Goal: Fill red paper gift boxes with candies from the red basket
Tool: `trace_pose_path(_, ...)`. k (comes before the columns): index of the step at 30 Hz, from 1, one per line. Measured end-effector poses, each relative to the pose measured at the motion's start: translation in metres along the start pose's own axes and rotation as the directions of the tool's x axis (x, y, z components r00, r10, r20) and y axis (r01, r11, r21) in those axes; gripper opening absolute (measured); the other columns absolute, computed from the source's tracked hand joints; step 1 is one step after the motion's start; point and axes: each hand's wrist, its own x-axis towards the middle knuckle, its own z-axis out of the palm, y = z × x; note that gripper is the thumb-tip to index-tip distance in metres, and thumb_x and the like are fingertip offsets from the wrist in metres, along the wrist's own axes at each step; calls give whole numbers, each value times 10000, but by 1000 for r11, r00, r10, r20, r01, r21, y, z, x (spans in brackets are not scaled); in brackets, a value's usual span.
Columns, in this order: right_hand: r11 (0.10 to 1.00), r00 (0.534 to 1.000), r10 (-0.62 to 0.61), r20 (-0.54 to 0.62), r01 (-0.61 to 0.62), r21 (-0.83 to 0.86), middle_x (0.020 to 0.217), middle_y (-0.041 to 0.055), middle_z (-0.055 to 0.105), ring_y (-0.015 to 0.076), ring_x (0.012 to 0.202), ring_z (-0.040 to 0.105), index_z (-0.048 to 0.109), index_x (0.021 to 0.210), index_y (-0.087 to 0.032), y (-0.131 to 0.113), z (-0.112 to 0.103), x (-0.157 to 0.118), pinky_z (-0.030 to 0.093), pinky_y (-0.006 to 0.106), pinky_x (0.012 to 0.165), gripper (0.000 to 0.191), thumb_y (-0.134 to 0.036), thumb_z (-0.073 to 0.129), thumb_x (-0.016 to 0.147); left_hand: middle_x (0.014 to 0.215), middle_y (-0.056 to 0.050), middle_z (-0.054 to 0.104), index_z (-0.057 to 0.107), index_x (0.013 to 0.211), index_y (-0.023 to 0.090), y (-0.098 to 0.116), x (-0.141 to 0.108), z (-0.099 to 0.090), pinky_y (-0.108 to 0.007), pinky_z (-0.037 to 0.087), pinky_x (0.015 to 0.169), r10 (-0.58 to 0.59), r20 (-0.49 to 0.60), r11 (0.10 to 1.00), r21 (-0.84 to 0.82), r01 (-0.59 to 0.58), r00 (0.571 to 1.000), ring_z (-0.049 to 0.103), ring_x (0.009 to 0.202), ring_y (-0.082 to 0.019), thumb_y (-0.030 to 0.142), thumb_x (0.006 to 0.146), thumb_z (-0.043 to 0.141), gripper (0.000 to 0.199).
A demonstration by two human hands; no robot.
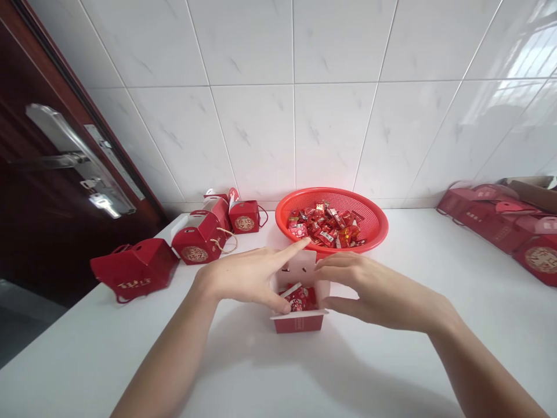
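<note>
A small red gift box (299, 324) with a white inside stands open-topped in front of me, its flaps up. Red-wrapped candies (300, 297) lie inside it. My left hand (250, 276) is at the box's left side, index finger stretched forward and thumb over the left edge near the candies. At the opposite side, my right hand (369, 287) has its fingers and thumb apart around the right flap; whether it pinches the flap is not clear. Just behind the box is a red plastic basket (376, 223) with many wrapped candies (324, 226).
Several closed red gift boxes (134, 270) stand at the left and back left on the white table (243, 371). More red boxes (500, 223) are lined up at the right. A tiled wall (331, 133) runs behind, and a dark door (39, 191) with keys is at left.
</note>
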Motion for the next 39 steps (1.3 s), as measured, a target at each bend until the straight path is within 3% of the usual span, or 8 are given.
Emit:
trace_pose_path(5,993,995,85,-48,-88,-76,1048,79,696,252,931,661,731,1091,-256,4,-3,-3,523,356,768,168,-221,633,958,1389,-122,620,123,1653,295,-2,-4,-3,-323,482,807,-100,-19,993,-71,98,995,664,1089,-320,566,739,720,1125)
trace_pose_path(11,993,997,82,-9,-82,-84,1001,63,673,225,870,659,724,1093,-266,7,7,7,512,331,721,180,-207,604,973,1604,-101,455,180,1645,343,-9,-6,-4,-367,479,962,-35,-60,998,-54,32,998,554,1334,-355,616,812,668,1003)
trace_pose_path(16,995,998,56,-40,-59,-75,976,65,658,212,851,635,713,1102,-243,7,9,10,491,316,689,169,-233,580,998,1641,-25,416,253,1626,376,-17,-14,-9,-385,422,1096,8,-151,997,-74,-19,989,440,1455,-318,580,838,685,921)
trace_pose_path(19,998,998,28,-63,-31,-47,978,73,653,207,849,626,716,1106,-239,7,9,10,485,313,690,194,-315,555,1029,1580,-17,502,402,1565,371,-19,-15,-11,-367,437,1070,48,-197,996,-70,-63,979,492,1408,-305,532,863,667,767)
trace_pose_path(23,996,997,55,-54,-58,-62,964,61,640,203,829,600,700,1068,-230,8,9,10,457,311,672,280,-463,551,1029,1317,-20,699,607,1403,335,-18,-12,-12,-319,479,943,94,-181,992,-62,-107,979,643,1191,-271,498,901,609,528)
trace_pose_path(27,974,989,132,-74,-143,-177,830,32,602,190,719,532,628,840,-190,11,9,9,378,295,594,428,-610,651,920,1176,-6,745,637,1354,317,-22,-8,-13,-289,486,837,-56,-167,995,-87,42,984,672,1081,-249,592,872,611,556)
trace_pose_path(34,919,971,222,-86,-238,-314,813,24,625,177,703,535,610,831,-182,13,12,12,321,282,579,281,-420,710,942,1053,-16,753,583,1370,259,-33,0,-15,-273,467,698,-171,-106,983,-86,162,980,687,969,-226,355,826,642,555)
trace_pose_path(39,892,957,269,-110,-290,-346,838,26,633,174,732,555,585,805,-183,11,18,18,334,275,601,238,-333,691,957,1070,-22,735,770,1096,286,-33,2,-14,-272,459,768,-57,-66,998,20,59,996,663,1022,-225,337,859,602,295)
